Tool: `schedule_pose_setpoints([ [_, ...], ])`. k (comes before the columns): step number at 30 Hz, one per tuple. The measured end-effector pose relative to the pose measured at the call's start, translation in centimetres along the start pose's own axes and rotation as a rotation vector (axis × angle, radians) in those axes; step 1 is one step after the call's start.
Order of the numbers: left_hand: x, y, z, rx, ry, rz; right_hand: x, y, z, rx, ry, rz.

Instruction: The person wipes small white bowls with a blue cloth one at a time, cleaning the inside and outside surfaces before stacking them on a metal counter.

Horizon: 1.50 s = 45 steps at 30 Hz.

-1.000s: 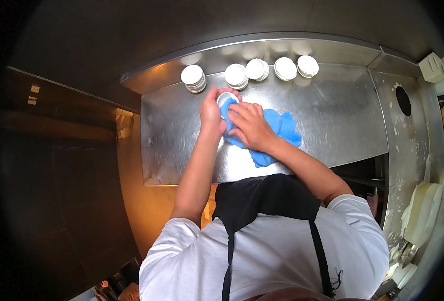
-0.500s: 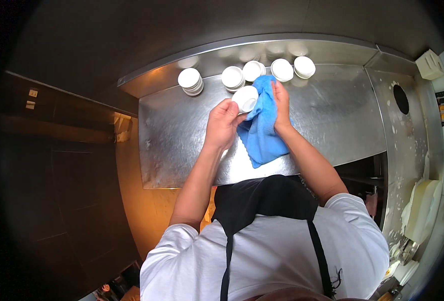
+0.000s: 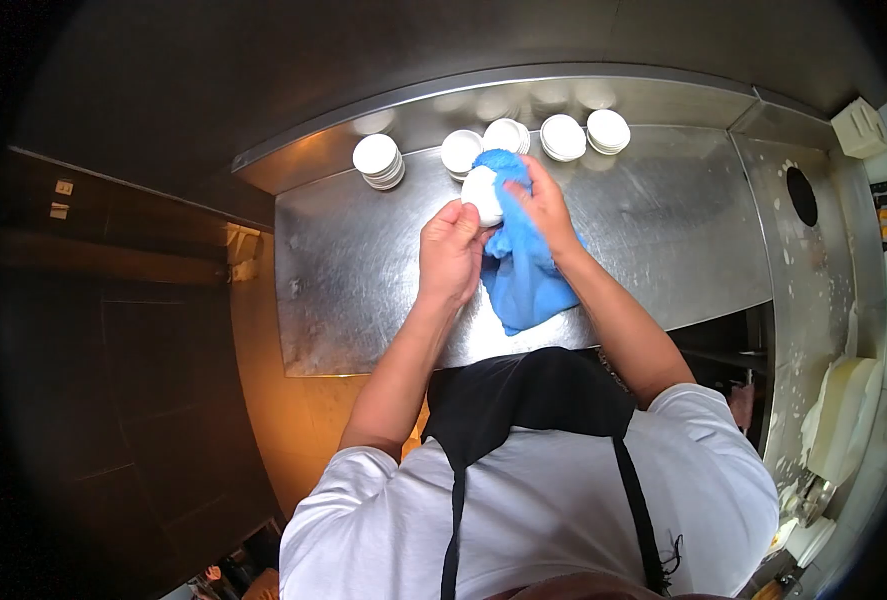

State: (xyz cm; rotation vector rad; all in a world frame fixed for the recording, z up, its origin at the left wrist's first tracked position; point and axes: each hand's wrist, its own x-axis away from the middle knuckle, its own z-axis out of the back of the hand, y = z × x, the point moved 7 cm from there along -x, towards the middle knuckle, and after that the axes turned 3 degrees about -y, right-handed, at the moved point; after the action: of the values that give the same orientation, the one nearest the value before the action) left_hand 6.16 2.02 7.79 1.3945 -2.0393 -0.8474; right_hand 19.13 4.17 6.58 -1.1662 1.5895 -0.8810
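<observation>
Between my hands is a small white dish (image 3: 480, 196), held above the steel counter. My left hand (image 3: 452, 243) grips its near left edge, thumb on top. A blue cloth (image 3: 526, 278) is wrapped over the dish's right side and far rim, its lower end hanging down toward the counter. My right hand (image 3: 543, 205) is closed on the cloth and presses it to the dish. The dish's right part is hidden under the cloth. Just beyond my hands stand stacks of similar white dishes, the nearest stack (image 3: 462, 152) partly covered by the cloth.
The steel counter (image 3: 363, 265) has a raised back edge. More dish stacks stand along it, at the left (image 3: 377, 157), the middle (image 3: 506, 136) and the right (image 3: 563, 138). To the right, a wet steel surface (image 3: 813, 290) has a dark round hole and foam.
My right hand has brought the cloth leftward over the dish, covering more of it. The dish has turned slightly in my left hand. The stacks stay in place.
</observation>
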Motion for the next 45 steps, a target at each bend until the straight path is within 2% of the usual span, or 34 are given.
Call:
schedule_pose_setpoints([
  [2,-0.3,-0.2,0.6,0.003,-0.003,0.023,0.9,-1.4,-1.1,0.096,-0.038,0.019],
  [5,-0.2,-1.3,1.3,-0.083,-0.056,-0.014,0.9,-0.9,0.2,0.294,0.055,0.044],
  [8,0.0,-1.1,1.1,-0.127,-0.051,-0.048,0.6,0.4,0.7,0.057,0.106,0.000],
  [9,0.0,-0.8,1.0,-0.126,-0.037,-0.055,0.8,-0.1,0.2,0.138,0.083,0.053],
  [11,-0.1,-0.2,1.2,-0.390,-0.036,-0.090,1.4,-1.2,-1.0,0.301,0.031,0.159],
  [14,0.5,-0.4,1.6,-0.789,-0.063,-0.192,1.3,-2.3,-1.6,0.422,0.064,0.141],
  [15,0.6,-0.4,1.6,-0.925,-0.079,-0.237,0.9,-1.8,-1.5,0.388,0.051,0.052],
  [16,0.8,-0.2,1.2,-0.948,-0.071,-0.357,0.5,-1.2,-1.2,0.353,0.041,-0.038],
  [17,1.2,-0.2,1.0,-0.995,-0.066,-0.389,0.2,-0.7,-0.9,0.318,0.033,-0.126],
  [20,2.7,1.0,-1.3,-1.070,-0.042,-0.479,0.1,0.7,-0.5,-0.293,0.076,-0.483],
  [23,2.9,1.3,-0.8,-0.977,-0.002,-0.615,1.4,1.8,-1.1,-0.495,0.061,-0.582],
  [24,2.7,2.0,-0.9,-1.027,0.047,-0.651,1.9,3.6,-0.9,-0.397,0.038,-0.518],
  [25,2.1,3.4,-0.9,-1.080,0.097,-0.686,2.0,2.9,-2.2,0.209,-0.170,-0.204],
  [27,0.0,6.4,-0.3,-1.158,0.156,-0.734,3.7,4.4,-2.7,0.177,-0.202,-0.383],
  [28,-1.0,8.3,0.0,-1.266,0.157,-0.700,3.7,3.9,-2.4,-0.005,-0.135,-0.467],
  [30,-3.0,10.1,3.2,-1.564,0.258,-0.839,4.5,3.0,-1.1,-0.373,0.007,-0.638],
  [33,-6.0,10.9,8.8,-1.830,0.271,-0.853,3.5,3.1,2.5,-0.587,-0.017,-0.594],
  [36,-8.0,10.3,11.7,-2.049,0.232,-0.767,2.6,2.5,5.2,-0.485,0.205,-0.412],
  [39,-9.0,9.5,12.9,-2.211,0.196,-0.586,3.1,3.4,7.3,-0.464,0.388,-0.356],
  [42,-7.0,9.8,8.0,-2.284,0.313,-0.880,2.6,3.3,9.6,-0.834,0.193,-0.346],
  [45,-6.7,6.6,6.9,-1.795,0.119,-0.820,2.2,1.1,11.2,-0.876,0.231,-0.250],
])
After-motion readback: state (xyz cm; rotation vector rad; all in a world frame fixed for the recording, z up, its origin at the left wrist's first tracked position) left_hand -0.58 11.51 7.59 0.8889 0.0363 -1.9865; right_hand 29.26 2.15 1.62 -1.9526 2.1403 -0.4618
